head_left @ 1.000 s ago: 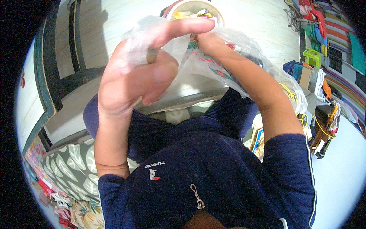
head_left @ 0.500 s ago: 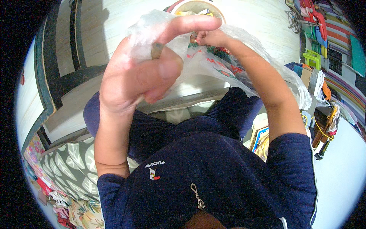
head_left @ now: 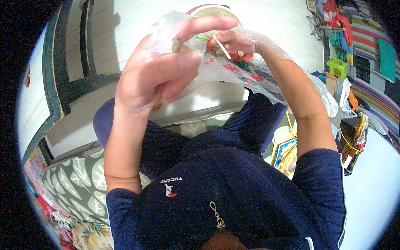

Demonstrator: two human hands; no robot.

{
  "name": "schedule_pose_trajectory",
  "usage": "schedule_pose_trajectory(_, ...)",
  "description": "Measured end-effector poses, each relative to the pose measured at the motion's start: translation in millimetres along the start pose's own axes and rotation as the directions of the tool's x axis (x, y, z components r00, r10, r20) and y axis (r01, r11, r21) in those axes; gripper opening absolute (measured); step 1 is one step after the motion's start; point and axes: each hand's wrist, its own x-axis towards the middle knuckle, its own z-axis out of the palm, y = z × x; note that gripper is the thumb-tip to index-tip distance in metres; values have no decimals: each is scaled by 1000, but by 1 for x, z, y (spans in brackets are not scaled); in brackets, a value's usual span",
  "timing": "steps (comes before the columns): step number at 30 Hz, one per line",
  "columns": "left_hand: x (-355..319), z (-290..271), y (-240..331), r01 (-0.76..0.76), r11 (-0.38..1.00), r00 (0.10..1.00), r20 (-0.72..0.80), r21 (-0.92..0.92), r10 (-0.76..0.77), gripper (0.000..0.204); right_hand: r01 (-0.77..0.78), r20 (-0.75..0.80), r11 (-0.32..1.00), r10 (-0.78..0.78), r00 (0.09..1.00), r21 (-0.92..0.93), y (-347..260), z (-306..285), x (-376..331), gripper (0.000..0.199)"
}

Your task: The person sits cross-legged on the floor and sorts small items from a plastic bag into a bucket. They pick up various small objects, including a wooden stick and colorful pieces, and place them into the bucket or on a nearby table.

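Observation:
A clear plastic bag (head_left: 258, 62) with red print is spread between my hands. My left hand (head_left: 154, 75) grips its rim, the index finger stretched along the bag's upper edge. A short brownish cylindrical piece (head_left: 177, 45) shows between the fingers of that hand; its kind is unclear. My right hand (head_left: 231, 39) is inside the bag, fingers bent around the upper end of a thin white stick (head_left: 221, 46). Beside those fingers lie a reddish tangled bundle (head_left: 241, 57), like netting, and a bright green bit (head_left: 201, 37). The bag's plastic partly veils the right fingers.
A round container (head_left: 214, 10) with a pale rim stands beyond my hands on the light floor. Dark wooden framing (head_left: 89, 85) runs along the left. A leaf-patterned cushion (head_left: 79, 181) lies below it. To the right are a green plastic stool (head_left: 336, 66) and stacked household things.
The right hand has shifted inside the bag, and the white stick, green bit and reddish bundle now show by its fingers. My left hand keeps its grip, moved slightly right.

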Motion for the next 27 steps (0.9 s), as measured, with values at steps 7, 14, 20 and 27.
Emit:
schedule_pose_trajectory(7,2,1,-2,-44,999,999,-9,19,45,68,-25,21,965,20,1000,262,16,-18,10,16)
schedule_pose_trajectory(14,2,-8,-10,-111,993,994,19,-29,111,65,-118,-25,884,145,989,452,-13,7,-9,31)
schedule_pose_trajectory(20,3,-5,-10,-92,989,996,-3,-112,92,61,-117,4,860,133,991,496,-17,12,-19,25)
schedule_pose_trajectory(27,5,-4,-25,-59,880,974,-164,471,153,36,71,-157,828,21,987,556,-44,39,-49,19)
